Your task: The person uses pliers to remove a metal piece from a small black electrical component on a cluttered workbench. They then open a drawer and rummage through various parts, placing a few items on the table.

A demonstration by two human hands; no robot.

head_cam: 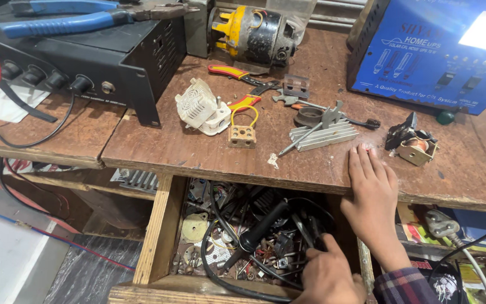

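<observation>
The open drawer (152, 236) under the desk (198, 152) is being searched, by the look of it. The left hand (327, 276) is curled among the small parts (198, 228) beside a black cable (262, 225) (what it grasps cannot be told). The right hand (373, 194) is laid flat and released on the desk edge. A clean pick calls for fingers freed of the tangle. Counted: two hands, one drawer, one motor (251, 34), one heat sink (324, 135).

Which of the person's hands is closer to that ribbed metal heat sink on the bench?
The right hand, flat on the bench edge just below and right of the heat sink. The left hand is lower, down in the open drawer.
</observation>
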